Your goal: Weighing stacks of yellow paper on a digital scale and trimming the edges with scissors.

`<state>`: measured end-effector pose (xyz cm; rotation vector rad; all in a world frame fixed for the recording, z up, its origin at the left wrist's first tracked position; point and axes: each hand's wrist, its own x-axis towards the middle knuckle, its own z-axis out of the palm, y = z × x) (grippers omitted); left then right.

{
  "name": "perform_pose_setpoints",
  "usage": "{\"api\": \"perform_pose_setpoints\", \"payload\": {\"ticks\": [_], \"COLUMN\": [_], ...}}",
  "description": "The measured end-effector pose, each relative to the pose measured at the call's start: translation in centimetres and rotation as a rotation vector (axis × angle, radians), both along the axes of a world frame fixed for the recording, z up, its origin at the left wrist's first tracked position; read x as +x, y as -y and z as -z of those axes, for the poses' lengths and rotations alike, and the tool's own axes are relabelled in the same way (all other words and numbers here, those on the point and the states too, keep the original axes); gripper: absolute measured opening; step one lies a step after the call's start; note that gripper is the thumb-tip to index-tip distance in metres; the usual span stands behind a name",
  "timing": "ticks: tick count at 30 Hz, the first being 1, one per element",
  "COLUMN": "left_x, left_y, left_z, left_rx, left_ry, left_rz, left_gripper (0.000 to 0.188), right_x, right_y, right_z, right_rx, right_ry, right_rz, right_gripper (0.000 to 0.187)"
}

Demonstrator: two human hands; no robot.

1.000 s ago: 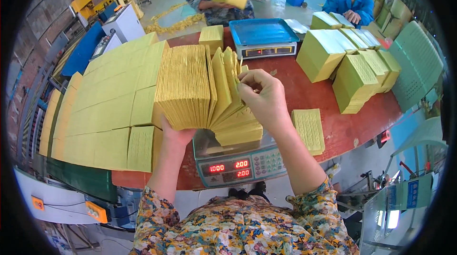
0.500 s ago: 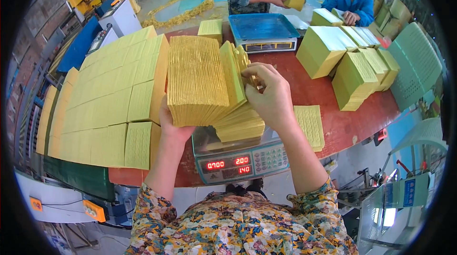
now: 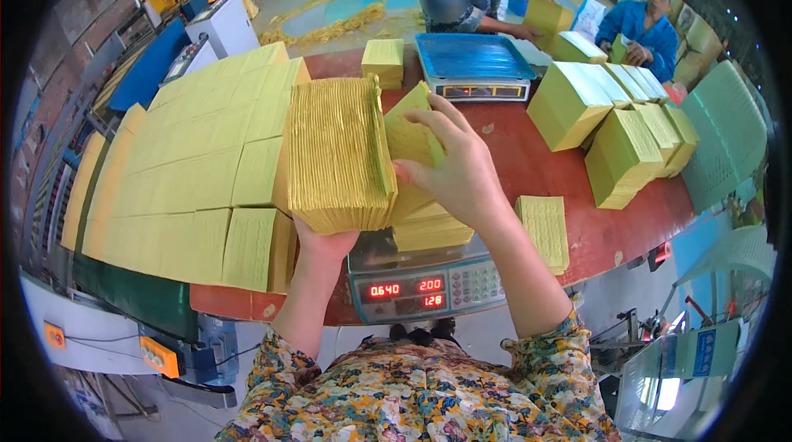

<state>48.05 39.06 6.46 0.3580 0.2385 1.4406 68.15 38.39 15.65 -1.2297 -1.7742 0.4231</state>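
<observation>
A thick stack of yellow paper (image 3: 338, 157), its many sheet edges facing up, rests on my left hand (image 3: 327, 245), which is closed round it from below. My right hand (image 3: 460, 163) pinches a thinner sheaf of yellow paper (image 3: 412, 135) at the stack's right side, thumb near the stack and fingers over the far edge. The sheaf leans away from the stack at the top. Beneath them a smaller paper pile (image 3: 433, 231) sits on a digital scale (image 3: 450, 316) with red lit figures. Some of my left fingers are hidden under the stack.
Rows of yellow paper blocks (image 3: 177, 161) cover the table's left. A small pile (image 3: 543, 231) lies right of the scale. More blocks (image 3: 623, 157) stand at the right, by a green perforated chair back (image 3: 726, 132). A second scale with a blue tray (image 3: 474, 56) and two co-workers are beyond.
My right hand has drawn a sheaf apart from the stack, and the stack is more upright. The near scale's figures have dropped. The co-worker at the far side has bent forward.
</observation>
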Motion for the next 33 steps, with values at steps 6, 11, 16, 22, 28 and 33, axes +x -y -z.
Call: {"api": "perform_pose_setpoints", "payload": {"ticks": [6, 11, 16, 22, 28, 33], "left_x": [0.3, 0.4, 0.0, -1.0, -1.1, -0.2], "left_y": [0.0, 0.1, 0.4, 0.6, 0.0, 0.3], "left_z": [0.9, 1.2, 0.9, 2.3, 2.4, 2.6], "left_rx": [0.018, 0.149, 0.127, 0.059, -0.013, -0.025], "left_ry": [0.090, 0.095, 0.116, 0.237, 0.196, 0.196], "left_rz": [0.050, 0.058, 0.033, 0.048, 0.061, 0.075], "left_gripper": [0.059, 0.058, 0.062, 0.063, 0.062, 0.062], "right_x": [0.2, -0.7, -0.7, 5.4, 4.8, 4.8], "right_y": [1.0, 1.9, 2.0, -0.2, 0.3, 0.0], "right_z": [0.0, -0.7, -0.3, 2.2, 2.9, 3.0], "right_rx": [-0.016, 0.333, 0.380, 0.006, -0.060, 0.020], "right_ry": [0.062, 0.533, 0.371, 0.363, 0.366, 0.298], "right_rz": [0.076, 0.178, 0.005, 0.367, 0.335, 0.364], "right_gripper": [0.065, 0.053, 0.036, 0.020, 0.018, 0.015]}}
